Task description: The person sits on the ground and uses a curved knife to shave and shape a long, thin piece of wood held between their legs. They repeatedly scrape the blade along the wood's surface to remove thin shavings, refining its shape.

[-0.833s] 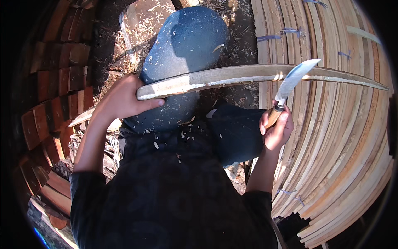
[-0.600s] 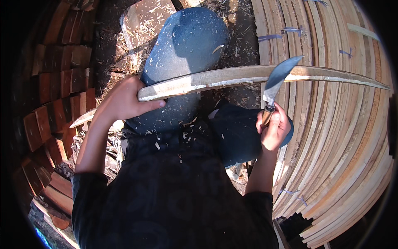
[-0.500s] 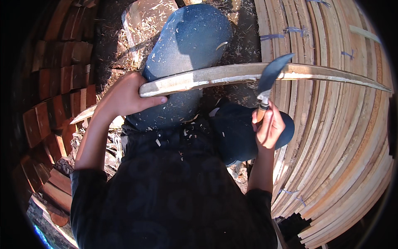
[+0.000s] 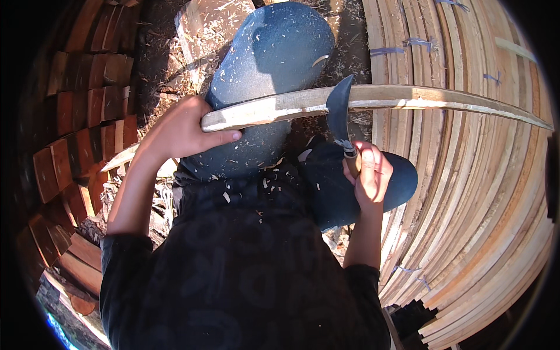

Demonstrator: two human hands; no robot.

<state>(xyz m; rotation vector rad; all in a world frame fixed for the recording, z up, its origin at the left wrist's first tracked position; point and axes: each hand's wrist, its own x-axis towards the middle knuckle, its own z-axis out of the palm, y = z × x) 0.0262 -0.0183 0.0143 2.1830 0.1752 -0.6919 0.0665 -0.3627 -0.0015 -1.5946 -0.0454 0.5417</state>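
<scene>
Right of frame: stacked wooden slats, some tied in bundles. Left edge: reddish brick wall. Shavings on the ground at top and on the person's lap. Long curved wooden strip spans centre to right, above the raised knee. Left hand fingers wrapped round its left end. Right hand clenched on the knife handle; blade crosses the strip mid-length.

Long wooden strip: pale yellow-tan, whitish where shaved near left end. Knife blade: dark grey-blue; knife handle: brown. Trousers: dark blue, speckled with pale shavings. Shirt: black with faint dark pattern. Stacked strips: light tan with brown streaks, tied with blue-violet cords. Bricks: red-brown. Ground: dark brown, littered with pale chips.
</scene>
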